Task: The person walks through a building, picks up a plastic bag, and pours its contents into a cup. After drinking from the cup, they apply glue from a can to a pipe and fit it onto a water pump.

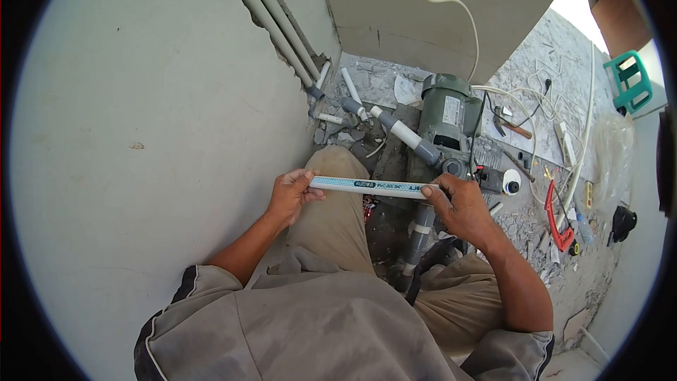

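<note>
A short white PVC pipe with blue printing lies level across my raised knee, held at both ends. My left hand pinches its left end between thumb and fingers. At the other end my right hand is closed round the pipe, thumb on top. Just beyond my right hand stands a green water pump. A white pipe with grey fittings runs from the pump up toward the left. Below the pump a grey pipe goes down between my legs.
Two pipes sit in a channel cut in the wall at left. On the dusty floor at right lie a hammer, a red hacksaw, a white tape roll and cables. A green stool stands farther back. Rubble surrounds the pump.
</note>
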The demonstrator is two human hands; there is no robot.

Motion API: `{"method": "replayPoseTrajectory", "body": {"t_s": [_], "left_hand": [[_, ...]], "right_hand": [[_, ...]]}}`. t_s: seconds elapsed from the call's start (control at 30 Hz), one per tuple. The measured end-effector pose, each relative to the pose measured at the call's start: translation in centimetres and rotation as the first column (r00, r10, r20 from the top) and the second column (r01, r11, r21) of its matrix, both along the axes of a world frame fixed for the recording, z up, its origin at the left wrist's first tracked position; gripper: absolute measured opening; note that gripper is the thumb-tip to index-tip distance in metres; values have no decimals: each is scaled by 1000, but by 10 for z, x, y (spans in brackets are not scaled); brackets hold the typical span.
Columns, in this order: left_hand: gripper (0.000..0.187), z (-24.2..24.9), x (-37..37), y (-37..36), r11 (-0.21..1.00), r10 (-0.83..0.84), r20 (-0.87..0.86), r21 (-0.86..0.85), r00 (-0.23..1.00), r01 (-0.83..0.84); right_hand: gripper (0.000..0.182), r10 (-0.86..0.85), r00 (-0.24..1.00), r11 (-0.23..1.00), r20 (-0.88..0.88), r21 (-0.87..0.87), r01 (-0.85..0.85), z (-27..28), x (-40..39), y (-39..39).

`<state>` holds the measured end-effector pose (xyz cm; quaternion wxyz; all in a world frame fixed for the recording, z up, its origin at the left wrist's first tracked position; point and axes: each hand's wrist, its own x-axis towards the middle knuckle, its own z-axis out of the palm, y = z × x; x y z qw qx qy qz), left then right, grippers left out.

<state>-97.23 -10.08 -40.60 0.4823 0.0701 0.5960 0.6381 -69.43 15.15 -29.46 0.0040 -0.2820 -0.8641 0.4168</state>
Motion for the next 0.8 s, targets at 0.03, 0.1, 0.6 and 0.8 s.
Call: {"method": "replayPoseTrajectory", "body": {"t_s": [0.03,0.1,0.6,0.8], "left_hand": [[30,0,0,0,1000,-5,1,2,1000,5],[29,0,0,1,1000,-14,1,6,1000,14],[29,-5,3,5,999,-38,45,0,998,38],[28,-5,5,6,998,-66,50,-5,997,66]], "right_hand": [[29,-1,1000,1000,9,-5,1,0,0,1],[31,-2,1000,1000,27,-14,2,-1,0,2],[28,-73,996,993,-59,-93,67,7,2,0],[28,-44,986,999,-162,-19,42,2,4,0]]}}
